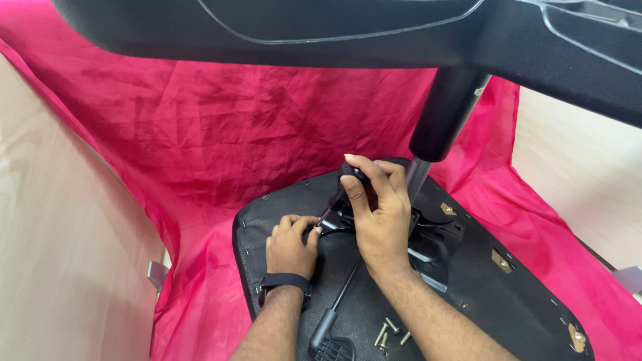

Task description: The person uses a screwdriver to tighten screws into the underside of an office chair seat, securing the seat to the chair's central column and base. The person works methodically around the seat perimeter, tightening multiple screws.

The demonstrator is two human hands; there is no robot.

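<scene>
1. Your work surface is a pale wooden floor (60, 220).
2. A crumpled pink cloth (221, 127) covers it.
3. An upturned black chair seat (468, 294) lies on the cloth.

You see a bright magenta-pink cloth (221, 127) filling the frame's middle, a black seat underside (468, 294) at lower right, silvery screws (388, 332) at the bottom, and pale wood-grain flooring (60, 220) at left.
</scene>
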